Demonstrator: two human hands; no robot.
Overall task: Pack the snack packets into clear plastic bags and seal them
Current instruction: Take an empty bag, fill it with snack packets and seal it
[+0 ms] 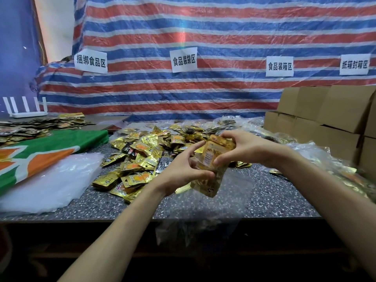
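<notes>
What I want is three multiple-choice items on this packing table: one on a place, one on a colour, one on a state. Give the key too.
1. The cardboard boxes stand:
A) at the left
B) at the right
C) on the floor

2. The loose snack packets are mostly:
A) gold
B) purple
C) white

3. The filled clear bag is:
A) lying flat, untouched
B) held by the left hand and right hand
C) inside a box

Key: 1 B, they are stacked at the right edge. 2 A, the pile shines gold. 3 B, both hands grip it above the table.
</notes>
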